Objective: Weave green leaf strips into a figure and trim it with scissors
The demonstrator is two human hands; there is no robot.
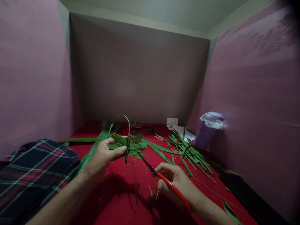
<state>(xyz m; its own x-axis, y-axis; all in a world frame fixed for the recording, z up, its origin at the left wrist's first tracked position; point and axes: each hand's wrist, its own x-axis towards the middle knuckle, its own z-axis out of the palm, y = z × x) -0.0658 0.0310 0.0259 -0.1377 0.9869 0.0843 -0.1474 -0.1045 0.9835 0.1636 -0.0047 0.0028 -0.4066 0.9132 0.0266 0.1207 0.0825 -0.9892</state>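
My left hand (110, 150) pinches a woven green leaf piece (133, 146) between thumb and fingers, holding it above the red cloth. Flat leaf ends stick out of it, one thin strip arches over its top, and another narrow strand hangs down below. In my right hand (174, 179) is a pair of scissors (172, 186) with red handles and dark blades. The blade tips point up and left, at the lower right edge of the leaf piece; whether they touch it I cannot tell. My left fingers are partly hidden behind the leaves.
A heap of cut leaf strips (194, 153) lies to the right, with longer leaves (100, 140) at the left. Farther back are white papers (184, 132) and a purple container (206, 134) topped with clear plastic. Plaid fabric (39, 175) is at left, a long black object (248, 193) at right.
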